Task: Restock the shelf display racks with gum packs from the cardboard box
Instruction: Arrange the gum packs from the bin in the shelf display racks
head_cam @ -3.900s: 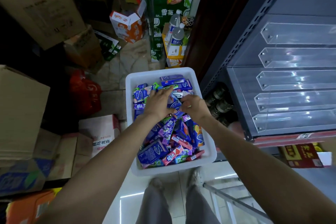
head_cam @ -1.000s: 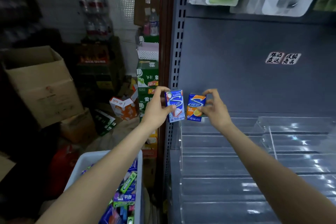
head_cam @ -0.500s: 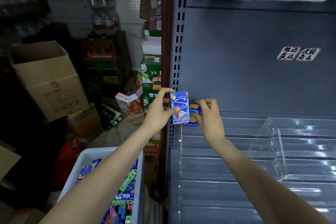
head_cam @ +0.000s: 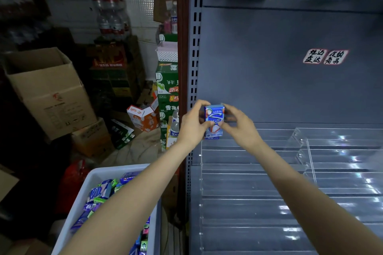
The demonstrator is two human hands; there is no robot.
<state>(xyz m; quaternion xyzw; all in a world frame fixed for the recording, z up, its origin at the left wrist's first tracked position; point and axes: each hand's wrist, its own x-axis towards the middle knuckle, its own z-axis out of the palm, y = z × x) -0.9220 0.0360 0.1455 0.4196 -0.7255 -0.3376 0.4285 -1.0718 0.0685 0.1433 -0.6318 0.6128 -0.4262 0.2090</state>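
A small shop's stock corner. On the right stands a grey metal shelving unit (head_cam: 269, 64) with clear acrylic display racks (head_cam: 259, 172). Far left, brown cardboard cartons (head_cam: 47, 91) and shrink-wrapped water bottles (head_cam: 109, 6) pile against the wall.

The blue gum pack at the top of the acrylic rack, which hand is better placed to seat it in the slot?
Left, probably. The left hand wraps the blue gum pack with thumb on its face; the right hand only touches its right edge.

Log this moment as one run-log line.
stage: placing | left hand: on blue gum pack | right hand: on same pack | pack: upright, top-left of clear rack | white bin: holds packs
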